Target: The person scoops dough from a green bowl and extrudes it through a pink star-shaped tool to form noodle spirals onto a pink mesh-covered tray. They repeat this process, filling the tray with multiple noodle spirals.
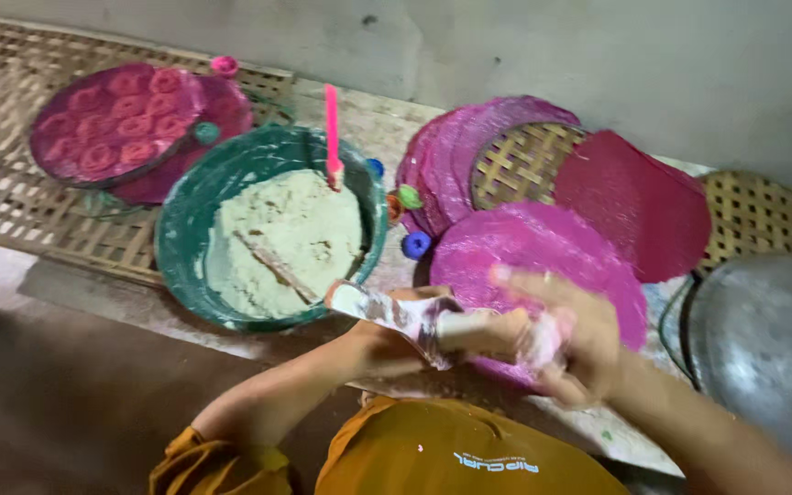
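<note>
Currently both hands, left hand point(387, 344) and right hand point(570, 344), grasp a dough-smeared scraper point(396, 313) above woven counter point(11, 192); green dough basin point(185, 229), grey wall point(598, 55).

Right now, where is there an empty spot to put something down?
Bare spots: the woven mat left of the green bowl, and the grey metal tray at right. Crowded: between bowl and pink discs, where small caps sit.

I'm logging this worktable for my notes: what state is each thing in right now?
Green round basin: part full of pale dough.
Pink-handled tool: standing upright in the dough.
Magenta round sheets: laid flat, overlapping.
Dark round tray: filled with pink rosettes.
White piping tube: gripped by both hands, smeared with dough.
Left hand: closed.
Right hand: closed.
</note>
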Motion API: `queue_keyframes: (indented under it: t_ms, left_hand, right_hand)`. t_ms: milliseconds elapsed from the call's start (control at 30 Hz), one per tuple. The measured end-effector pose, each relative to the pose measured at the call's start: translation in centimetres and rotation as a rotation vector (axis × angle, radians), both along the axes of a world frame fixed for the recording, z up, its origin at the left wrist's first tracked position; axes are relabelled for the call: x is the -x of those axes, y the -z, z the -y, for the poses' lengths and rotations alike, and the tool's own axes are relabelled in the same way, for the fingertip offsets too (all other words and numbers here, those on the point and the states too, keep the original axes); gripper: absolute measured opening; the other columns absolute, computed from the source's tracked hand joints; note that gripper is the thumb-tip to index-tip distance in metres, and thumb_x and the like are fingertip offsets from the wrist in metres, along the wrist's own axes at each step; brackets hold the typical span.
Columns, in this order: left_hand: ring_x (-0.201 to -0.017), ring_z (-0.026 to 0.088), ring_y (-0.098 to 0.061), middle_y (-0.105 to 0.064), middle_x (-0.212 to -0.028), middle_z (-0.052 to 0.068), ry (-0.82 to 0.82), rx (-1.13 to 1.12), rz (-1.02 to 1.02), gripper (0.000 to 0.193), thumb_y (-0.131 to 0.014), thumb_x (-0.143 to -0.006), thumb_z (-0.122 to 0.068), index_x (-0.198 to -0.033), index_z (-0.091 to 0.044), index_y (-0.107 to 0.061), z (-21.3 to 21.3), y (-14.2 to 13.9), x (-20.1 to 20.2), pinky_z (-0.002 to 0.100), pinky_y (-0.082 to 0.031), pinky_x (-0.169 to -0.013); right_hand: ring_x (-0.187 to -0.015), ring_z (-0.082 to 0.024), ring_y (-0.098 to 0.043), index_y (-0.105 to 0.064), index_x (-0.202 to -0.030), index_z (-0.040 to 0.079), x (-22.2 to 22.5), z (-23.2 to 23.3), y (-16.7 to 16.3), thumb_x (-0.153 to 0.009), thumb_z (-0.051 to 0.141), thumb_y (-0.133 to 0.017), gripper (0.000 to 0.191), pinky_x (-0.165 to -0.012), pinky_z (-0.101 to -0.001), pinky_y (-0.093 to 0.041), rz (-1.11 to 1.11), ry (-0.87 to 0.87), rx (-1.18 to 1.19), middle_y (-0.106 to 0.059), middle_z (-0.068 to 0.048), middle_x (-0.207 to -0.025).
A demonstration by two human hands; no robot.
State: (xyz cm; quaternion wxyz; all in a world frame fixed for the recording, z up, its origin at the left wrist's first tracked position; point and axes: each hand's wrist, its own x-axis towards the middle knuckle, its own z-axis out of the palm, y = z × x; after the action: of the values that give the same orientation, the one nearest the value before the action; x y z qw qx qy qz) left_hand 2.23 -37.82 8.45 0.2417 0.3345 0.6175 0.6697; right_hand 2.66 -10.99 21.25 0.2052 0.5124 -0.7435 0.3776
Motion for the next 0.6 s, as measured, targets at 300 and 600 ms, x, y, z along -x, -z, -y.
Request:
queue_keyframes:
  t_ms: [300,600]
  left_hand:
    - [-0.105,0.019,-0.070,-0.074,-0.117,0.011,0.184,0.023,0.015,0.035,-0.078,-0.090,-0.011,-0.122,-0.002,-0.069,-10.2,-1.8,-1.7,0.036,-0.057,-0.096]
    - [-0.119,0.021,-0.063,-0.065,-0.130,0.011,0.155,0.125,-0.261,0.055,-0.080,-0.085,-0.012,-0.134,-0.004,-0.056,-10.6,-2.4,7.4,0.036,-0.050,-0.104]
  right_hand:
    - [-0.148,-0.044,-0.052,-0.031,-0.163,0.020,-6.3,-4.2,2.9,-0.100,0.026,-0.063,0.071,-0.125,-0.0536,-0.042,0.203,0.158,0.044,-0.051,-0.028,-0.154]
    - [-0.112,-0.029,-0.063,-0.052,-0.143,-0.006,-6.8,-15.0,9.4,-0.072,0.071,-0.079,0.108,-0.093,-0.0403,-0.051,1.562,-0.074,0.123,-0.065,-0.017,-0.123]
